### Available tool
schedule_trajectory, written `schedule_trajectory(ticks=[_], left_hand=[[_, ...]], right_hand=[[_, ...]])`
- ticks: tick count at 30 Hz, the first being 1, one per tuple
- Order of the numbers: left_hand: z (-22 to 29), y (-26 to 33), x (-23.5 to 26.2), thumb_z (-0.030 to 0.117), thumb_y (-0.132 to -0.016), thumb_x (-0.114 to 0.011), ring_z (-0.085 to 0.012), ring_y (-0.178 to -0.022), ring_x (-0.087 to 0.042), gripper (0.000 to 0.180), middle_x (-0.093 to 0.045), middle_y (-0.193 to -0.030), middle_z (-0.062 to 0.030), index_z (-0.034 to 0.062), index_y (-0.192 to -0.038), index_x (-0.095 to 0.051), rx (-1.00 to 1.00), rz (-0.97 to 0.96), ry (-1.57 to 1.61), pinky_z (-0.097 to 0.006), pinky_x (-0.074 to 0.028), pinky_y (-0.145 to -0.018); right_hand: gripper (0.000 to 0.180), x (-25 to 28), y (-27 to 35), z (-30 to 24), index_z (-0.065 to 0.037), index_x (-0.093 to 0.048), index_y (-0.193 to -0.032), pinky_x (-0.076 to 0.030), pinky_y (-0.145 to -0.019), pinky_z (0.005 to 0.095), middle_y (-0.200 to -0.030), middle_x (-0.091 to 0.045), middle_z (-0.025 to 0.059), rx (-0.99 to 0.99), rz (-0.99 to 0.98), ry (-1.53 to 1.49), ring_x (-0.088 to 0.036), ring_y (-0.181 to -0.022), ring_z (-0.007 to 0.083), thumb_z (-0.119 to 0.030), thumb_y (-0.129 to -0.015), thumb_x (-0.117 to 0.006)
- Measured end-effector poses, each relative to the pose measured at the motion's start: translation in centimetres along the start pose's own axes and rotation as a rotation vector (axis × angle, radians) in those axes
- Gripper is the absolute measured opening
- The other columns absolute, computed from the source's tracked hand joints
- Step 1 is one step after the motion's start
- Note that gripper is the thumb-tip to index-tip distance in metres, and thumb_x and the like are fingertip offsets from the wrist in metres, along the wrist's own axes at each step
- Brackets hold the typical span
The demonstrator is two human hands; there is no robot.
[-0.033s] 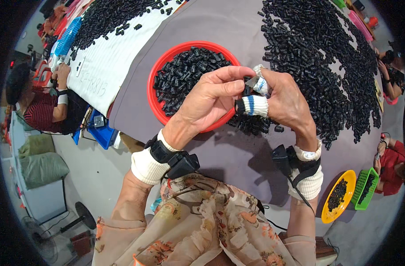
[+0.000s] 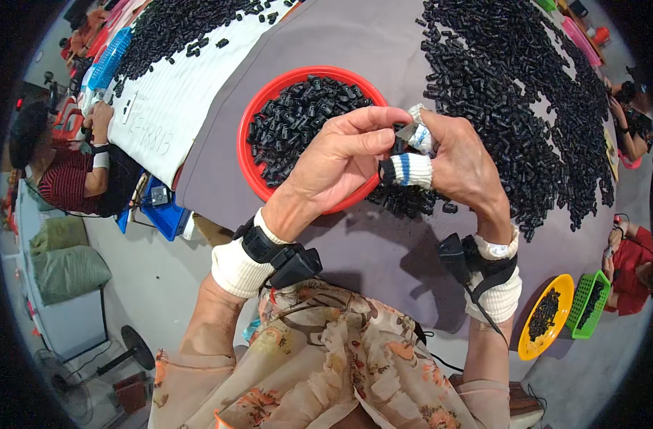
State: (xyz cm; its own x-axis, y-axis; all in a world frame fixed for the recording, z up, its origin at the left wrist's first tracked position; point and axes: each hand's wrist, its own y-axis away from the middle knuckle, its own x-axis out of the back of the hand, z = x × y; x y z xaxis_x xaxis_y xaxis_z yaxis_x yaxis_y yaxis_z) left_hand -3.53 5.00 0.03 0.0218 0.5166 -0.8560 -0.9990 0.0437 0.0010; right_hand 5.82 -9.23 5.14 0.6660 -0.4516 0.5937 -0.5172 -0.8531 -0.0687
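Observation:
My left hand is closed in a pinch, thumb against fingers, on a small black plastic part that is mostly hidden. Close against it from the right is my right hand, fingers curled, with white knitted covers on some of them. A small grey knife blade shows between its thumb and forefinger, its edge by the black part. Beneath my left hand stands a red bowl heaped with small black plastic parts. A large spread of the same parts lies to the right of my right hand.
Another pile of black parts lies on a white cloth at the far left. A yellow plate and green basket hold parts at right. People work on both sides; one in a striped top sits left.

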Motion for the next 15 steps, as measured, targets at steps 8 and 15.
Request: schedule_trajectory(ticks=[8, 15], left_hand=[[0.1, -0.1, 0.3, 0.000, -0.084, -0.054, -0.0171, -0.089, -0.059, 0.022, -0.061, -0.098, -0.0113, -0.0040, -0.105, -0.056, -0.008, -0.002, -0.025, -0.029, -0.048, -0.083], [-0.1, -0.3, 0.0, 0.000, -0.084, -0.054, -0.0164, -0.088, -0.059, 0.022, -0.060, -0.098, -0.0114, -0.0044, -0.105, -0.056, -0.013, 0.001, -0.005, -0.028, -0.049, -0.081]], right_hand=[[0.036, -0.2, 0.0, 0.4, 0.002, -0.053, -0.077, -0.042, -0.052, 0.0357, -0.058, -0.053, 0.0167, 0.012, -0.019, 0.028, -0.052, -0.051, 0.0310, -0.028, -0.067, -0.071], [0.032, -0.2, 0.2, 1.0, 0.001, -0.055, -0.077, -0.041, -0.052, 0.0324, -0.058, -0.053, 0.0117, 0.042, -0.001, -0.079, -0.050, -0.051, 0.0219, -0.025, -0.069, -0.071]])
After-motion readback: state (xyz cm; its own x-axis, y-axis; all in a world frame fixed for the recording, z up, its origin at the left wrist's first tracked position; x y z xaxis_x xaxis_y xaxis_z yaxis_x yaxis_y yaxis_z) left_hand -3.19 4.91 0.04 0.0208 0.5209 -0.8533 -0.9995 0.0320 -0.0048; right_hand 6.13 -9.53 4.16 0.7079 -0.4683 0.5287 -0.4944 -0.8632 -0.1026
